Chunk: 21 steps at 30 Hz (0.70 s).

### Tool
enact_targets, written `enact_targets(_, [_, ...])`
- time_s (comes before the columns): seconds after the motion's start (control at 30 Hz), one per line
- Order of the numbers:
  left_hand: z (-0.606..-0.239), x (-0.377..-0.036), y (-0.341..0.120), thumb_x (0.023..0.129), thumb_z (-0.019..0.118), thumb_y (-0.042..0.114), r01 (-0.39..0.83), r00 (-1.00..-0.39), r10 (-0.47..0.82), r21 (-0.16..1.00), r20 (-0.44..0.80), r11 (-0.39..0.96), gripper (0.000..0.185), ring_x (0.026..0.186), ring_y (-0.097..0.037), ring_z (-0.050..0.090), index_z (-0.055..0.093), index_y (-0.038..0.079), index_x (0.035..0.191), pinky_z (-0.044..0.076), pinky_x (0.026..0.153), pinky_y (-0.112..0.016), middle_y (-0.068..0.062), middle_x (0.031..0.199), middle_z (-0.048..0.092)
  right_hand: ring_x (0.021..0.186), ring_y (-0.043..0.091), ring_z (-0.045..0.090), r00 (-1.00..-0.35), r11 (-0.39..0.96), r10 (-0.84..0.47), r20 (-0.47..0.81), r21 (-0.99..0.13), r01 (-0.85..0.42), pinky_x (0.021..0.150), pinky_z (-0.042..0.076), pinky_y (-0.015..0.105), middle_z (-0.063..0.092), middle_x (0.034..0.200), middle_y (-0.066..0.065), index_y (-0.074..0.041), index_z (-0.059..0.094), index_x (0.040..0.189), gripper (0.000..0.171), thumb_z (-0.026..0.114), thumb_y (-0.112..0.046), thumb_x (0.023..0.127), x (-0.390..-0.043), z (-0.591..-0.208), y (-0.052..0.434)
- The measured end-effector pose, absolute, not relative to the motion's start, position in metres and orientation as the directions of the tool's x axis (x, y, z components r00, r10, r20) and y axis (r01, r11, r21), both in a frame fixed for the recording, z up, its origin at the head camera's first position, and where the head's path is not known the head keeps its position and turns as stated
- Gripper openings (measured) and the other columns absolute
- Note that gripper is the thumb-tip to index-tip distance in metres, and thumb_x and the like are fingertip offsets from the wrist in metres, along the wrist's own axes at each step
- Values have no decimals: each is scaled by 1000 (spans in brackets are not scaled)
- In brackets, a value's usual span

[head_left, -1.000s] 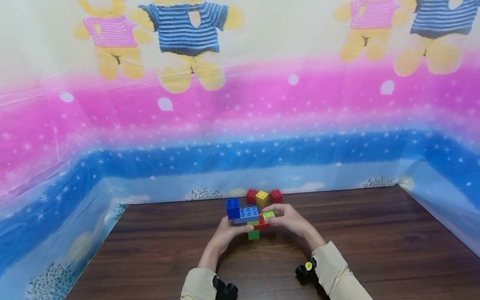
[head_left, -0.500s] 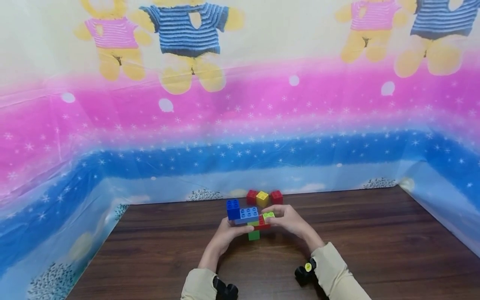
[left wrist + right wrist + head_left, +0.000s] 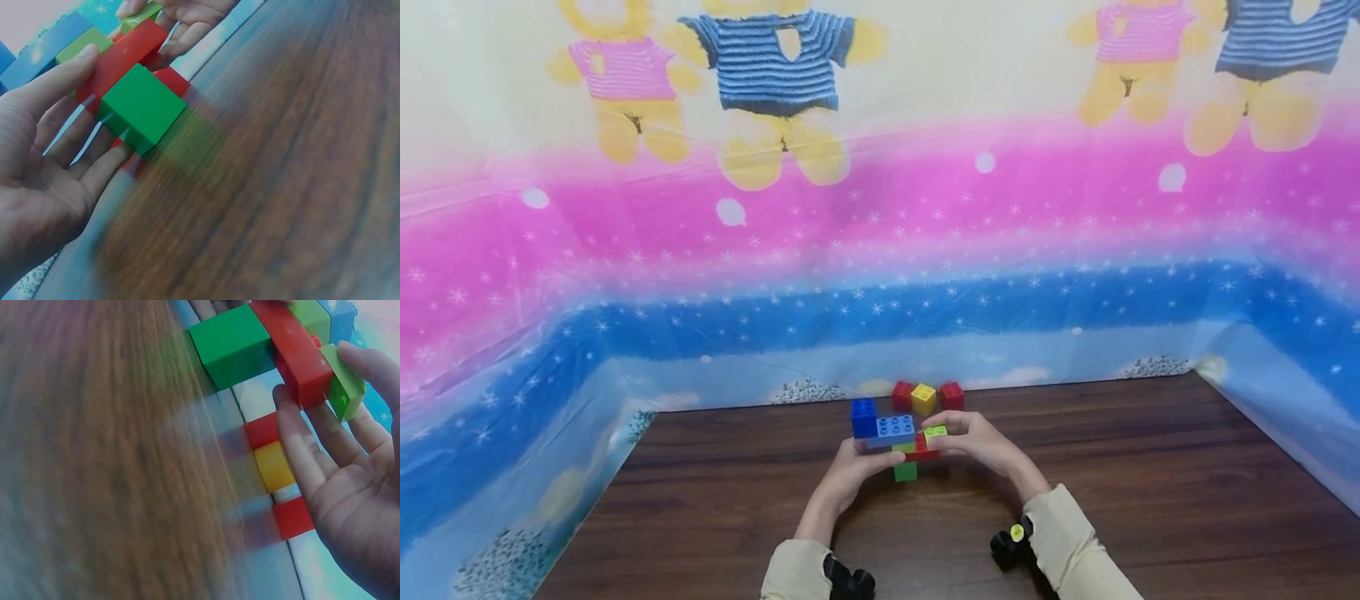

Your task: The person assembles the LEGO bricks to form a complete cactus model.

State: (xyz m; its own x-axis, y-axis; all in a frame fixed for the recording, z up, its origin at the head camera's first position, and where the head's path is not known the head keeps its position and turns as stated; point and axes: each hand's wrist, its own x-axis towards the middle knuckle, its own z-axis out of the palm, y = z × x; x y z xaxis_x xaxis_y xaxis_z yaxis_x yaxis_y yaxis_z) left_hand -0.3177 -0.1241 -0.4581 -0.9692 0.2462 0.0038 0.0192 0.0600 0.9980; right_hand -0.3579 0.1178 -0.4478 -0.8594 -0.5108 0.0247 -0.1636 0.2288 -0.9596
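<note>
A stack of toy building bricks stands on the table between both hands. Its bottom is a green brick, with a long red brick across it. A lime brick on the red one bears a light blue brick, and a dark blue brick tops the left end. My left hand grips the stack from the left, thumb at the lime and red bricks. With thumb and fingers, my right hand pinches a small lime brick, tilted at the red brick's right end.
Behind the stack, a red brick, a yellow brick and another red brick sit in a row near the table's far edge. A printed cloth hangs behind the brown wooden table.
</note>
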Motion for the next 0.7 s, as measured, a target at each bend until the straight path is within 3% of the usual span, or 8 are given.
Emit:
enact_targets(0.2, [-459,-318,-124,88,73,24,30,-969,246,998,17,47,49,110,-13,62,58,1,129,43,110,-45,-17,128,65,109,20,61,-855,252,-517,41,-947,-198,94,55,39,60,130,15,-9,61,127,43,68,-32,91,-357,-444,119])
enact_targets(0.5, [-460,-318,-122,88,72,20,25,-968,249,998,11,52,45,109,-12,63,60,2,127,44,109,-45,-16,126,66,124,28,55,-869,238,-487,86,-944,-227,98,52,42,61,133,14,-9,58,132,46,65,-31,93,-359,-444,126])
enact_targets(0.6, [-460,-319,-122,89,71,20,12,-971,241,998,-1,54,43,108,-12,63,60,2,126,45,108,-43,-16,126,66,119,28,60,-905,228,-404,130,-944,-238,96,54,41,64,128,16,-5,59,129,43,64,-30,94,-363,-447,126])
enact_targets(0.7, [-460,-319,-121,88,71,20,9,-970,241,998,-5,55,42,105,-10,64,61,1,124,47,105,-41,-17,124,67,107,21,66,-952,275,-225,206,-924,-265,88,56,32,68,120,17,-2,65,120,36,65,-26,94,-367,-449,123])
